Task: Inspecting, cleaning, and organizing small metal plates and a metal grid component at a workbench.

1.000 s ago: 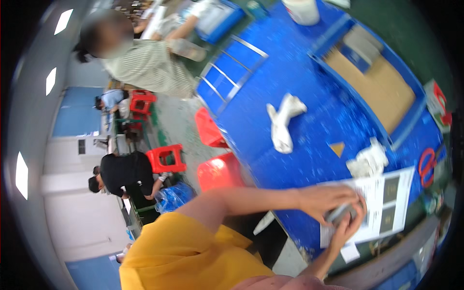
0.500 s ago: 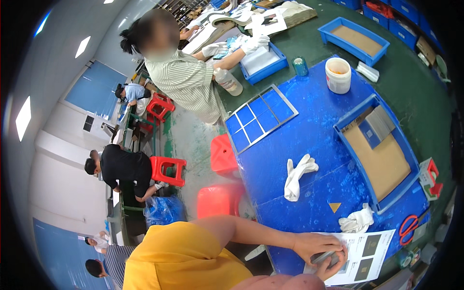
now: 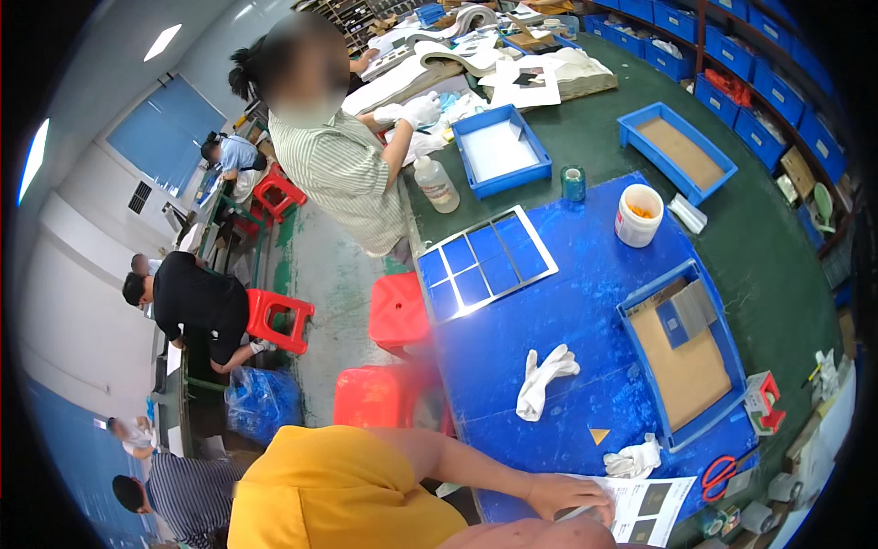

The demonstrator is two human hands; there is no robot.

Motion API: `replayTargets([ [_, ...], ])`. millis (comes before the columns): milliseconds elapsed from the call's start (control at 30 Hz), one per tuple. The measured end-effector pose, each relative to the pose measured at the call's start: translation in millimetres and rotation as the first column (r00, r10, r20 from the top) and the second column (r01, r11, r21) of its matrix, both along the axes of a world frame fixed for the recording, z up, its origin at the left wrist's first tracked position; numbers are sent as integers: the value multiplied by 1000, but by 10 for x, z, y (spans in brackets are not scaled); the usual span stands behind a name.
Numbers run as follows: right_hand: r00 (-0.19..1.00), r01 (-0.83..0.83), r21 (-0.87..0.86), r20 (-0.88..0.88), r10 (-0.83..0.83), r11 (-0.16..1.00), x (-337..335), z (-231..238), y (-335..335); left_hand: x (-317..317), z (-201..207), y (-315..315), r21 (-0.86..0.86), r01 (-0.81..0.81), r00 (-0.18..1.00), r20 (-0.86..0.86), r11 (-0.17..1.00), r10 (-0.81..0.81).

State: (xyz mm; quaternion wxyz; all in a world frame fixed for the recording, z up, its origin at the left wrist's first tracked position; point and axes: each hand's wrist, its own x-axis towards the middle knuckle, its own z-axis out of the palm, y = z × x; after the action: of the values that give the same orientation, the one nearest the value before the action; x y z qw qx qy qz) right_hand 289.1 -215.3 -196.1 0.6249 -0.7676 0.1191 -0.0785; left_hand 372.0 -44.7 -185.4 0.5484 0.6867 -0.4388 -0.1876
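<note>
At the lower edge, my left hand (image 3: 560, 497) curls over a small grey flat-looking object (image 3: 576, 513), whose kind I cannot make out. My right forearm (image 3: 540, 534) crosses below it, and my right hand's fingers are mostly hidden at the lower rim. Under the hands lies a white printed sheet (image 3: 672, 499) with dark rectangular pictures. A crumpled white glove (image 3: 634, 457) touches the sheet's far edge. Farther off, another white glove (image 3: 546, 382) lies on the blue table top (image 3: 494, 366), and a small gold triangular piece (image 3: 599, 435) rests between the two gloves.
A blue tray (image 3: 677, 439) holding small flat plates (image 3: 686, 316) stands to the right. Red scissors (image 3: 720, 478) lie near the sheet. Beyond are a metal frame (image 3: 485, 297), a white tub (image 3: 638, 217) and a bottle (image 3: 437, 186). A gloved co-worker (image 3: 334, 174) stands across the table; red stools (image 3: 398, 311) stand left.
The view has shifted, so the table sits lower and further left. My hands with the grey object are nearer the lower rim. The co-worker's gloved hands have moved away from the blue tray.
</note>
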Motion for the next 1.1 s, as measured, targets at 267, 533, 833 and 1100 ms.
replayTargets([
  [267,973,27,-2,-231,-27,1000,-342,-132,27,-15,-4,22,-65,-42,999,32,997,44],
  [533,995,91,-14,-38,-91,996,-96,45,206,-8,12,-1,-37,-29,1000,9,999,30],
  [833,993,37,-82,114,-28,996,-9,-1,190,6,6,30,51,-27,997,78,998,23],
  [1100,987,15,-20,157,-12,1000,-9,-3,191,-58,26,27,24,-75,988,135,997,71],
])
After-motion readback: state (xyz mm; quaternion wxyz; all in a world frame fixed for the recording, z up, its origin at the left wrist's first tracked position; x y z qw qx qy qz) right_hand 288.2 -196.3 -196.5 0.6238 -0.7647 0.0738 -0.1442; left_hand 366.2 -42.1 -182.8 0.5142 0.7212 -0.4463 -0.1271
